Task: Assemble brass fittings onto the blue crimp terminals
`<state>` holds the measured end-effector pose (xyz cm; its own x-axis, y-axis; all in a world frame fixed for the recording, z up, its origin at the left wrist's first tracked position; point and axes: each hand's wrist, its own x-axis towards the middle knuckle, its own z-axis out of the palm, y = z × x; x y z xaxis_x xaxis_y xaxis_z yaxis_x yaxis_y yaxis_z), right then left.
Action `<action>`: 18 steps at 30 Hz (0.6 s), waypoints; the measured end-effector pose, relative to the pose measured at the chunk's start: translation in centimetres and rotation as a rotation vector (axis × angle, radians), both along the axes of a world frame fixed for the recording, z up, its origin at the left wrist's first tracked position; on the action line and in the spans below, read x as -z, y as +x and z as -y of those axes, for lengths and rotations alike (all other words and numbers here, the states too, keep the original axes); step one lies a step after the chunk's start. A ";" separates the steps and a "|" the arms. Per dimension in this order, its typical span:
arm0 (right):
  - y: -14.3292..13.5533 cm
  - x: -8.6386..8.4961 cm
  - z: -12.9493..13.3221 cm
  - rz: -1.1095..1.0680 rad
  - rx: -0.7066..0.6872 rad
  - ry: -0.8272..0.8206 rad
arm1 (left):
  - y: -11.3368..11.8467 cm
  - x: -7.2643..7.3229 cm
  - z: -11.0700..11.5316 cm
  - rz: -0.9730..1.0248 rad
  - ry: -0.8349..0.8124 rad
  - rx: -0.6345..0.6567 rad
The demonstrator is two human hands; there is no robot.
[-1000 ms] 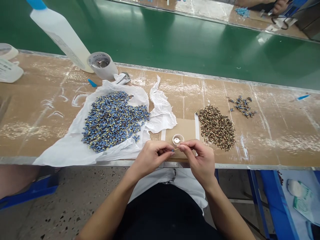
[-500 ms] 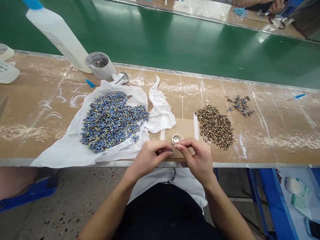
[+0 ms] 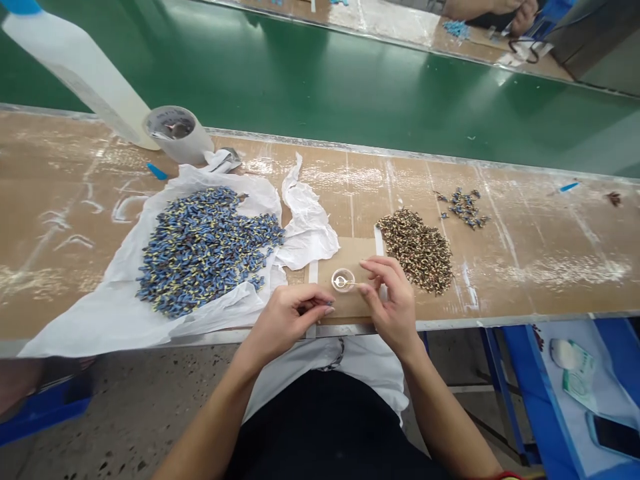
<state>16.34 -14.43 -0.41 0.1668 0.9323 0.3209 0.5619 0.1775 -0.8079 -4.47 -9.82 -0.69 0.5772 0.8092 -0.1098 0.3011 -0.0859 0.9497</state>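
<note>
Thin stick (image 3: 350,284) in right hand (image 3: 390,301) touches round clear dish (image 3: 343,279).

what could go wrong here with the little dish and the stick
1. The right hand dips a thin stick into the small clear round dish, which sits loose on the cardboard patch; a sideways push might tip it.
2. The left hand pinches a tiny blue piece over the brown bench's edge; a slack grip could drop it to the floor.
</note>
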 end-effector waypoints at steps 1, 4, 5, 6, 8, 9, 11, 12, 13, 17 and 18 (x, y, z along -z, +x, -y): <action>0.7 -0.1 0.3 0.017 0.035 0.006 | 0.0 0.1 0.0 0.000 -0.001 -0.006; 3.2 -0.2 1.4 0.130 0.181 -0.002 | -0.2 0.3 -0.2 0.001 0.002 -0.018; 4.0 -0.1 1.8 0.182 0.210 -0.028 | -0.2 0.4 -0.2 -0.001 0.005 -0.019; 4.7 0.1 2.1 0.233 0.223 -0.062 | -0.2 0.4 -0.3 -0.001 0.008 -0.017; 5.5 0.7 2.6 0.326 0.208 -0.131 | -0.2 0.5 -0.3 -0.002 0.012 -0.014; 5.6 0.9 2.7 0.366 0.193 -0.157 | -0.2 0.5 -0.4 0.000 0.013 -0.015; 5.6 1.3 2.7 0.437 0.175 -0.169 | -0.1 0.5 -0.3 0.003 0.016 -0.022; 5.6 1.4 2.6 0.470 0.165 -0.165 | -0.1 0.4 -0.3 0.006 0.020 -0.025; 5.6 1.4 2.5 0.498 0.152 -0.163 | -0.1 0.4 -0.2 0.007 0.026 -0.028; 5.9 0.9 2.0 0.581 0.088 -0.178 | -0.1 0.5 0.0 -0.008 0.048 -0.029; 6.1 0.8 1.9 0.589 0.071 -0.180 | -0.1 0.5 0.1 -0.011 0.051 -0.029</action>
